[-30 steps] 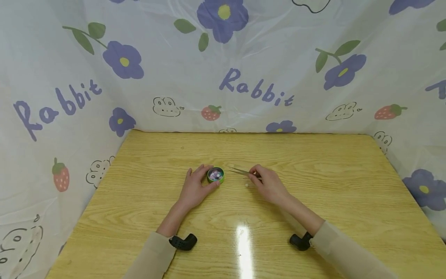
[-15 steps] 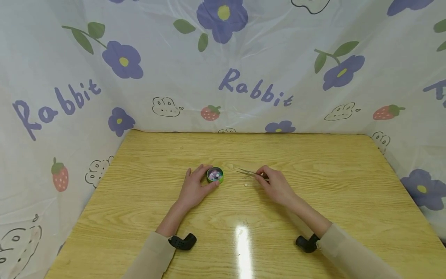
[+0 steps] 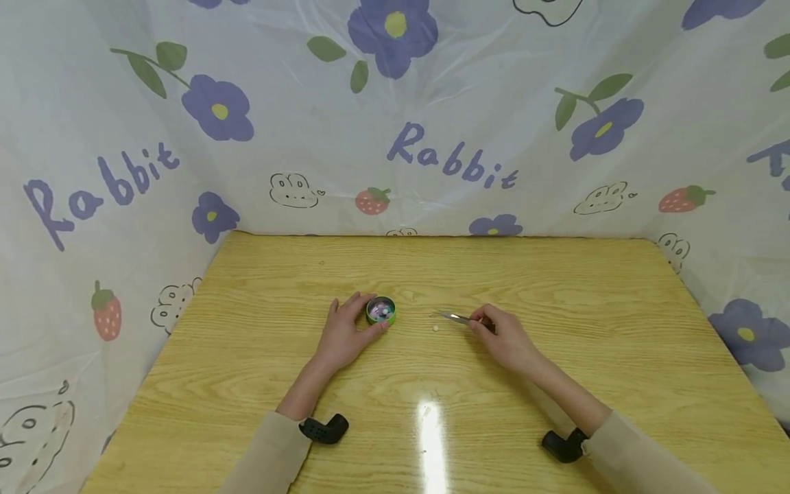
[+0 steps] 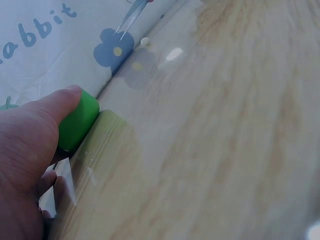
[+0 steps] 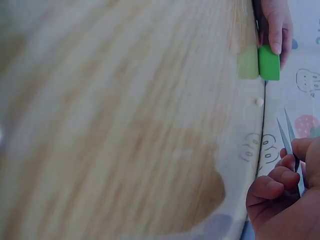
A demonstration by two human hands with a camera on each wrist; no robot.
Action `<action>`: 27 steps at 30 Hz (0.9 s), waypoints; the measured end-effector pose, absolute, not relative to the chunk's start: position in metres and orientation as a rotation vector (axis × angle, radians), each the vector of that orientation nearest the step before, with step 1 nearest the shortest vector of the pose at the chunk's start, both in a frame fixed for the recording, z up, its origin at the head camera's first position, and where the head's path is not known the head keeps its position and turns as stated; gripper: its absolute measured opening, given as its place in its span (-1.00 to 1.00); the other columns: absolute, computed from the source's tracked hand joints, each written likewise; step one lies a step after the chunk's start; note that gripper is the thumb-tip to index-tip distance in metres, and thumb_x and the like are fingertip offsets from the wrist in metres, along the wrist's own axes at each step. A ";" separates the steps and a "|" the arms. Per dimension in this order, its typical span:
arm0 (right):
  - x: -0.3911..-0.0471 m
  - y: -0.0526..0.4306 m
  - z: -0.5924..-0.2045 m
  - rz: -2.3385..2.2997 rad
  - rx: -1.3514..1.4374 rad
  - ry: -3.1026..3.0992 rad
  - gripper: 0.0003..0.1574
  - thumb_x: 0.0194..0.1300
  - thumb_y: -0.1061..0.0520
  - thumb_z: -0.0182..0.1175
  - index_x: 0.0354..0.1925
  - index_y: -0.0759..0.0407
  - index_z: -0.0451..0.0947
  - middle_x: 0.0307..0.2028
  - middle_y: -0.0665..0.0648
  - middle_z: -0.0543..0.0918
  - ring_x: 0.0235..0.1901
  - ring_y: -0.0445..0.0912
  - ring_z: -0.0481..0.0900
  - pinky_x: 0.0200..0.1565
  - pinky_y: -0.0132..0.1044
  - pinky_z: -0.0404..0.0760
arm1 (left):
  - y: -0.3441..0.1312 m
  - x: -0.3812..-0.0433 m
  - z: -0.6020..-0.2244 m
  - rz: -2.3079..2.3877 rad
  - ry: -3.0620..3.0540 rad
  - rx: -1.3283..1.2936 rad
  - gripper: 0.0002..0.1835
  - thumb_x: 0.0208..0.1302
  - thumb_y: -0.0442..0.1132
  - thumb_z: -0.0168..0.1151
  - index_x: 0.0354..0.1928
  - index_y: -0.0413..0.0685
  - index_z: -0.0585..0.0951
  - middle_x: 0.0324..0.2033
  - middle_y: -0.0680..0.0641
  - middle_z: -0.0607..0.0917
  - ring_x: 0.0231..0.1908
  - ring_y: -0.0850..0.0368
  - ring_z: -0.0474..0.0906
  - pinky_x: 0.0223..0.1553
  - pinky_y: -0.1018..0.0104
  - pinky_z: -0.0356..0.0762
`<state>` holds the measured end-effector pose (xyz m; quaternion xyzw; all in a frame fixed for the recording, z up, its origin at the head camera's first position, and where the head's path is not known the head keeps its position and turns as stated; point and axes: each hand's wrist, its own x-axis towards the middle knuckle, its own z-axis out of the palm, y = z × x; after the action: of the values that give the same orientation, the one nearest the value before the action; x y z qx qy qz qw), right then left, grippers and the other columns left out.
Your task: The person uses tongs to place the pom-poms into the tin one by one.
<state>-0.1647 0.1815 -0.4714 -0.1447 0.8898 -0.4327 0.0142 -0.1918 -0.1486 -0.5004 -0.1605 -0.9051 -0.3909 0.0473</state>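
Observation:
My left hand rests on the table and holds a small round green tin, thumb on its near side and fingers behind. Several small pink, white and teal beads show inside the tin in the head view. A single white bead lies on the wood to the tin's right. Just beyond that bead, my right hand pinches a pair of metal tweezers pointing left. The right wrist view shows the tweezers' two tips apart, with nothing between them. The tin's far side is partly hidden by my left fingers.
A wooden table with a glossy surface lies under both hands. A white cloth printed with flowers and strawberries hangs behind and beside it. Black wrist cameras stick out at both sleeves, the right one low over the table.
My right hand has drawn back to the right and slightly nearer, taking the tweezers away from the tin. The left hand, the tin and the loose bead have stayed put.

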 end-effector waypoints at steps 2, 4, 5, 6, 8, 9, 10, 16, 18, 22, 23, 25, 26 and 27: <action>-0.163 0.185 -0.473 -1.337 -0.428 2.777 -0.84 0.55 0.17 0.17 -0.09 0.26 0.61 -0.48 0.01 0.51 -0.55 -0.13 0.36 -0.49 -0.33 0.34 | -0.148 -0.192 -0.500 -1.195 -2.763 -0.487 -0.31 0.33 0.01 0.43 0.40 -0.17 0.50 0.31 -0.25 0.55 0.47 -0.23 0.23 0.51 -0.25 -0.29; -0.162 0.189 -0.475 -1.334 -0.415 2.781 -0.83 0.55 0.16 0.17 -0.08 0.25 0.61 -0.47 0.01 0.51 -0.53 -0.12 0.37 -0.48 -0.33 0.36 | -0.148 -0.191 -0.499 -1.197 -2.767 -0.484 -0.31 0.34 0.01 0.42 0.40 -0.17 0.50 0.32 -0.26 0.55 0.47 -0.23 0.22 0.52 -0.25 -0.29; -0.161 0.191 -0.476 -1.333 -0.412 2.781 -0.83 0.55 0.15 0.17 -0.08 0.25 0.61 -0.47 0.01 0.52 -0.54 -0.13 0.37 -0.48 -0.33 0.36 | -0.148 -0.191 -0.500 -1.196 -2.769 -0.483 -0.31 0.34 0.01 0.42 0.40 -0.17 0.50 0.32 -0.26 0.55 0.47 -0.23 0.22 0.52 -0.25 -0.29; -0.161 0.192 -0.477 -1.334 -0.411 2.783 -0.82 0.55 0.15 0.17 -0.08 0.25 0.61 -0.46 0.01 0.52 -0.53 -0.13 0.37 -0.48 -0.33 0.37 | -0.148 -0.191 -0.500 -1.197 -2.770 -0.482 -0.31 0.34 0.02 0.42 0.40 -0.16 0.50 0.32 -0.26 0.55 0.48 -0.23 0.22 0.52 -0.24 -0.29; -0.160 0.195 -0.478 -1.338 -0.408 2.781 -0.83 0.55 0.15 0.17 -0.08 0.25 0.61 -0.46 0.01 0.52 -0.54 -0.15 0.37 -0.49 -0.33 0.37 | -0.148 -0.192 -0.500 -1.195 -2.769 -0.483 -0.31 0.34 0.01 0.42 0.40 -0.17 0.50 0.32 -0.26 0.55 0.47 -0.23 0.22 0.51 -0.25 -0.29; -0.159 0.196 -0.478 -1.338 -0.410 2.781 -0.83 0.55 0.16 0.18 -0.08 0.26 0.62 -0.46 0.01 0.52 -0.54 -0.15 0.37 -0.50 -0.34 0.37 | -0.148 -0.192 -0.500 -1.194 -2.767 -0.485 -0.31 0.33 0.01 0.43 0.40 -0.17 0.50 0.31 -0.26 0.55 0.47 -0.24 0.23 0.51 -0.26 -0.29; -0.159 0.196 -0.479 -1.336 -0.409 2.781 -0.83 0.54 0.16 0.18 -0.09 0.26 0.62 -0.46 0.00 0.52 -0.54 -0.15 0.37 -0.50 -0.34 0.37 | -0.148 -0.192 -0.501 -1.192 -2.764 -0.487 -0.31 0.33 0.01 0.43 0.40 -0.17 0.50 0.31 -0.26 0.55 0.47 -0.24 0.23 0.51 -0.26 -0.28; -0.157 0.198 -0.479 -1.335 -0.437 2.777 -0.85 0.52 0.18 0.21 -0.11 0.27 0.63 -0.44 0.00 0.55 -0.50 -0.16 0.40 -0.48 -0.34 0.39 | -0.148 -0.192 -0.501 -1.194 -2.762 -0.486 -0.31 0.33 0.01 0.43 0.39 -0.17 0.50 0.30 -0.26 0.56 0.47 -0.24 0.23 0.51 -0.26 -0.28; -0.156 0.197 -0.479 -1.341 -0.455 2.766 -0.87 0.51 0.20 0.21 -0.12 0.27 0.63 -0.44 0.01 0.56 -0.49 -0.16 0.40 -0.47 -0.35 0.39 | -0.148 -0.192 -0.500 -1.197 -2.761 -0.487 -0.31 0.33 0.00 0.43 0.39 -0.18 0.50 0.30 -0.26 0.56 0.47 -0.25 0.23 0.51 -0.26 -0.28; -0.156 0.196 -0.480 -1.345 -0.476 2.736 -0.89 0.52 0.22 0.20 -0.13 0.26 0.63 -0.44 0.03 0.57 -0.51 -0.17 0.39 -0.47 -0.36 0.37 | -0.148 -0.192 -0.500 -1.198 -2.760 -0.488 -0.31 0.33 -0.01 0.44 0.39 -0.18 0.50 0.30 -0.26 0.56 0.46 -0.25 0.24 0.51 -0.27 -0.27; -0.156 0.196 -0.480 -1.344 -0.478 2.729 -0.89 0.52 0.21 0.20 -0.13 0.26 0.63 -0.44 0.03 0.57 -0.51 -0.17 0.38 -0.47 -0.36 0.37 | -0.148 -0.192 -0.500 -1.197 -2.760 -0.487 -0.32 0.33 -0.01 0.44 0.39 -0.18 0.50 0.30 -0.26 0.56 0.46 -0.25 0.24 0.51 -0.27 -0.27; -0.156 0.196 -0.480 -1.339 -0.477 2.718 -0.88 0.52 0.20 0.20 -0.13 0.25 0.63 -0.44 0.03 0.56 -0.51 -0.17 0.38 -0.47 -0.36 0.36 | -0.148 -0.192 -0.501 -1.195 -2.766 -0.481 -0.32 0.33 0.00 0.43 0.38 -0.18 0.51 0.30 -0.25 0.57 0.46 -0.24 0.24 0.51 -0.25 -0.26; -0.156 0.195 -0.480 -1.336 -0.477 2.714 -0.88 0.52 0.20 0.20 -0.13 0.25 0.63 -0.44 0.03 0.56 -0.51 -0.17 0.38 -0.47 -0.36 0.35 | -0.148 -0.192 -0.501 -1.194 -2.767 -0.480 -0.32 0.33 -0.01 0.43 0.38 -0.18 0.51 0.30 -0.25 0.57 0.46 -0.24 0.24 0.51 -0.25 -0.26; -0.156 0.195 -0.480 -1.335 -0.477 2.708 -0.88 0.52 0.20 0.20 -0.12 0.24 0.63 -0.44 0.03 0.56 -0.51 -0.17 0.38 -0.47 -0.36 0.35 | -0.148 -0.192 -0.501 -1.193 -2.768 -0.478 -0.33 0.33 -0.01 0.43 0.38 -0.18 0.51 0.29 -0.24 0.57 0.46 -0.24 0.24 0.51 -0.25 -0.26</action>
<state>-0.1557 0.1951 -0.4799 -0.1559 0.8852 -0.4363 0.0423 -0.1918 -0.1483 -0.5007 -0.1565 -0.9061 -0.3904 0.0448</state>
